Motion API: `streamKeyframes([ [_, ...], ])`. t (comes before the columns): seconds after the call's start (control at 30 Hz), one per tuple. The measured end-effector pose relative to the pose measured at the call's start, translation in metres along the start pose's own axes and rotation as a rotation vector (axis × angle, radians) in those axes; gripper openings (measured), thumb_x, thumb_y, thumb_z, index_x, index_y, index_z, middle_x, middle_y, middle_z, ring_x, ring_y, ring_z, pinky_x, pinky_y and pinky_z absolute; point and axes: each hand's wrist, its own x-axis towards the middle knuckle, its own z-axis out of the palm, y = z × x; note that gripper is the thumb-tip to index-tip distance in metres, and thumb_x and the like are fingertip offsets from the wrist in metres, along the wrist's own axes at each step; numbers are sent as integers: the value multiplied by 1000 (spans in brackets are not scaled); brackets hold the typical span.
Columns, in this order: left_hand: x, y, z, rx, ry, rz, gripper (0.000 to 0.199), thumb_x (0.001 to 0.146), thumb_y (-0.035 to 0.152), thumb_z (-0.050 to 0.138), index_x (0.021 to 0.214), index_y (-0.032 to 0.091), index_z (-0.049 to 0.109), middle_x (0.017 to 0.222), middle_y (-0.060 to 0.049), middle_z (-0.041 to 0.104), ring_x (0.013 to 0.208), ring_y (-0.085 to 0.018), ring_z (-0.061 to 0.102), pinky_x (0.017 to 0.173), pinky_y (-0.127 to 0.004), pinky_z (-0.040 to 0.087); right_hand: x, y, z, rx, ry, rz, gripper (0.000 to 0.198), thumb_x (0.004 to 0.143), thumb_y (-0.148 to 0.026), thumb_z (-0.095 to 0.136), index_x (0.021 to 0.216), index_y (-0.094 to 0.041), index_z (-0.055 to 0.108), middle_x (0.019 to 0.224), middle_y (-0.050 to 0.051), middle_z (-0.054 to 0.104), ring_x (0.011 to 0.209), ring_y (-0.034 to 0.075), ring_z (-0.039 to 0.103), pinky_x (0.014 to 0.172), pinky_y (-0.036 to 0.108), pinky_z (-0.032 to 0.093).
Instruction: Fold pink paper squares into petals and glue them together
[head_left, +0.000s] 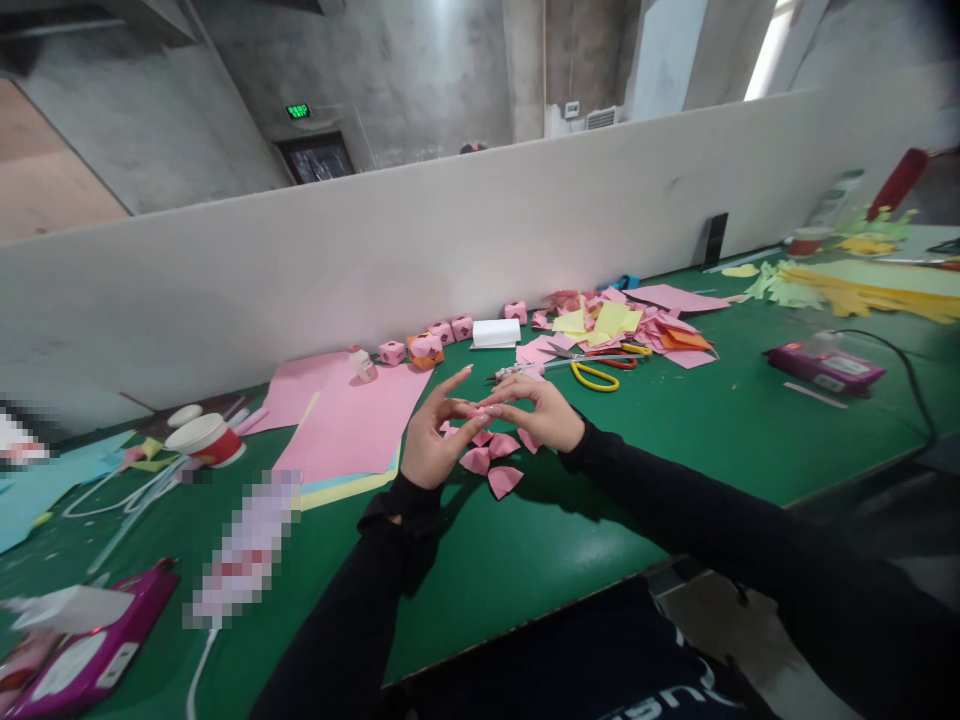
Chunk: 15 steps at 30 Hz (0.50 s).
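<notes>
My left hand (429, 443) and my right hand (541, 411) meet over the green table (675, 450), fingertips pinching a small pink folded paper piece (471, 410) between them. Just below the hands lie several folded pink paper petals (495, 462) on the table. A stack of pink and yellow paper sheets (352, 425) lies to the left of my left hand. Both arms wear black sleeves.
Yellow-handled scissors (596, 374) and a heap of pink and yellow scraps (622, 325) lie beyond my right hand. Small pink paper cubes (439, 335) and a white box (495, 333) line the white partition. A red-and-white tape cup (206, 440) sits left; a magenta device (823, 366) right.
</notes>
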Motion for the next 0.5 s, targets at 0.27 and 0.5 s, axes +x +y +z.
streamKeyframes([
  [0.27,-1,1,0,130,29,13,62,74,31,69,131,22,47,79,-2,71,94,-20,64,92,-37,46,-2,-1,2,-94,47,-44,19,82,-36,62,84,-21,73,83,6,66,88,19,59,87,37,45],
  [0.5,-1,1,2,91,40,-22,61,72,31,71,127,19,48,78,-2,71,88,-19,66,90,-36,47,-4,-4,0,-273,43,-163,16,85,-31,58,83,-21,71,86,7,63,90,21,57,84,38,45],
])
